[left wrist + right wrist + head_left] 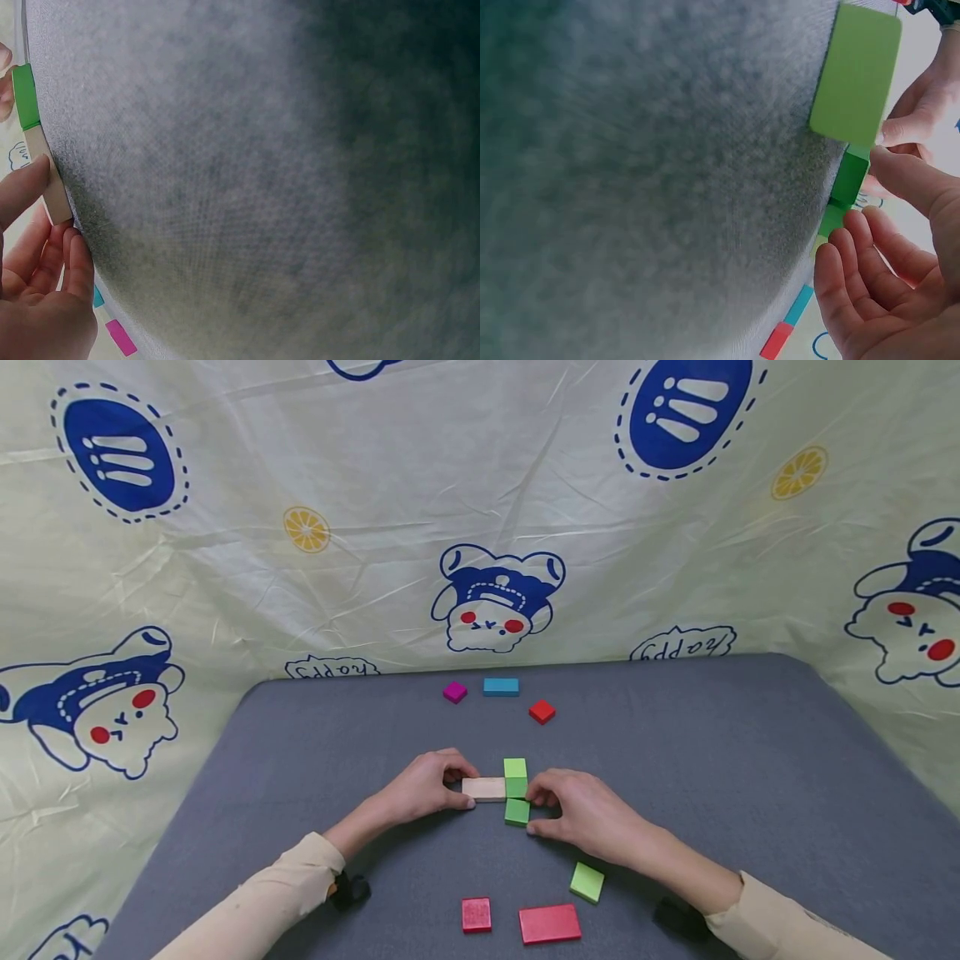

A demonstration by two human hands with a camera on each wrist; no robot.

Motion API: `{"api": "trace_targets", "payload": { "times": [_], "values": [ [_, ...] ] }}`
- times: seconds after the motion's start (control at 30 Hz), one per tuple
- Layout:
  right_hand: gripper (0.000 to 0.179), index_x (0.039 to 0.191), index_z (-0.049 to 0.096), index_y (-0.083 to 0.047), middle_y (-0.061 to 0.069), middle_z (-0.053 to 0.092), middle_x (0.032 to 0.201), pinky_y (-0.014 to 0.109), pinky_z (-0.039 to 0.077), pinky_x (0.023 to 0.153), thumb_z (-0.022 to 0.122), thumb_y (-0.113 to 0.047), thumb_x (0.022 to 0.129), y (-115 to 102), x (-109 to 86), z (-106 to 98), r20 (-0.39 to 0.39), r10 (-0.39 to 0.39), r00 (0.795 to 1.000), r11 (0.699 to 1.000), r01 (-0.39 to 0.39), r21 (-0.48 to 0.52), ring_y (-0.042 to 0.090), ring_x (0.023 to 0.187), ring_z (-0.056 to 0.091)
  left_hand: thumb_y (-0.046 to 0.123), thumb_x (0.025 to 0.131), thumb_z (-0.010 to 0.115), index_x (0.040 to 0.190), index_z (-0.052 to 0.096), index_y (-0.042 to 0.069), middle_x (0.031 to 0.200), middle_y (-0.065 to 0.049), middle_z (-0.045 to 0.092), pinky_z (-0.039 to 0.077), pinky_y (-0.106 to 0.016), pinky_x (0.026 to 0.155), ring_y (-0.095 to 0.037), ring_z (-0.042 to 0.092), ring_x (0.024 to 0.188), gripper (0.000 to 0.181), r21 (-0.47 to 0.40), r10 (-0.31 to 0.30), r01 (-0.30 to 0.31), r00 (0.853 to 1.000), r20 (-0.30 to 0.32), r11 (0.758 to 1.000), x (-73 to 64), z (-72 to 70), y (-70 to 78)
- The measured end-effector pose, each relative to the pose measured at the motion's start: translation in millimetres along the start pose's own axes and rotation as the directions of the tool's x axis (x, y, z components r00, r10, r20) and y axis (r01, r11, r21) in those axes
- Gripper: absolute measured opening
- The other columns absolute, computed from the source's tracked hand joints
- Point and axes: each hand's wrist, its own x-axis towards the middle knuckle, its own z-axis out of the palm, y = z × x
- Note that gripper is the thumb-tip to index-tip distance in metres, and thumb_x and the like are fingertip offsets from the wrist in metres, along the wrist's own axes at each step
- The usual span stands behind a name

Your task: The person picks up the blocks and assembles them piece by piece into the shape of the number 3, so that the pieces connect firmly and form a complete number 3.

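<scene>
My left hand [427, 785] pinches the left end of a pale wooden block [483, 789], thumb along its near side and fingertips at its far left corner. The block's right end meets a column of green blocks [516, 787]; the farthest one is lighter. At the right of this column is my right hand [588, 814], fingers loosely bent. Its thumb is by the near corner of the nearest green block [850, 178], and its fingertips lie alongside the middle one. A light green block [587, 882] lies apart, below the right hand.
Nearer me lie a small red block [476, 915] and a longer red block [550, 924]. Toward the far edge are a magenta block [454, 692], a blue block [501, 687] and another red block [542, 712]. A printed sheet [375, 593] hangs behind the grey table [337, 718].
</scene>
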Motion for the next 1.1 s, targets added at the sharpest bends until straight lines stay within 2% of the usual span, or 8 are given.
{"api": "trace_targets", "payload": {
  "times": [0.23, 0.63, 0.97, 1.1],
  "values": [
    [0.024, 0.098, 0.067, -0.02, -0.011, 0.059, 0.089, 0.03, 0.048, 0.074, 0.083, -0.024, 0.08, 3, -10.0, -7, -0.011, 0.022, 1.0, 1.0, -0.022, 0.017, 0.01, 0.083, 0.055, 0.011, 0.081, 0.081, 0.106, 0.072, 0.013, 0.099, 0.006, 0.061, 0.047, -0.03, 0.082, -0.012, 0.055, 0.09, 0.026, 0.001, -0.005, 0.005, 1.0, -0.004, 1.0, -0.9, -1.0, 0.8],
    [0.021, 0.103, 0.067, -0.023, -0.013, 0.061, 0.095, 0.028, 0.048, 0.075, 0.078, -0.024, 0.085, 5, -35.1, -20, 0.064, 0.078, 0.995, 0.992, -0.084, 0.095, 0.01, 0.087, 0.056, 0.011, 0.081, 0.081, 0.106, 0.072, 0.013, 0.098, 0.005, 0.061, 0.048, -0.03, 0.082, -0.012, 0.056, 0.089, 0.026, -0.001, -0.004, 0.004, 1.0, -0.008, 1.0, -1.1, -0.7, 0.7],
    [0.021, 0.103, 0.068, -0.023, -0.013, 0.061, 0.095, 0.029, 0.049, 0.075, 0.078, -0.023, 0.084, 11, -56.7, -26, 0.067, 0.014, 0.998, 0.992, -0.022, 0.124, 0.007, 0.084, 0.057, 0.011, 0.082, 0.08, 0.107, 0.072, 0.013, 0.098, 0.006, 0.061, 0.047, -0.03, 0.081, -0.011, 0.055, 0.089, 0.026, 0.005, -0.009, 0.009, 1.0, -0.004, 1.0, -0.7, -0.2, 1.0],
    [0.021, 0.104, 0.068, -0.024, -0.014, 0.061, 0.096, 0.028, 0.049, 0.074, 0.078, -0.026, 0.085, 14, -64.6, -29, 0.099, 0.011, 0.995, 0.991, -0.024, 0.134, 0.006, 0.084, 0.056, 0.011, 0.082, 0.08, 0.107, 0.072, 0.013, 0.099, 0.006, 0.061, 0.047, -0.03, 0.082, -0.012, 0.055, 0.089, 0.026, 0.001, -0.008, 0.008, 1.0, -0.001, 1.0, -0.1, 0.0, 0.9]
  ]
}}
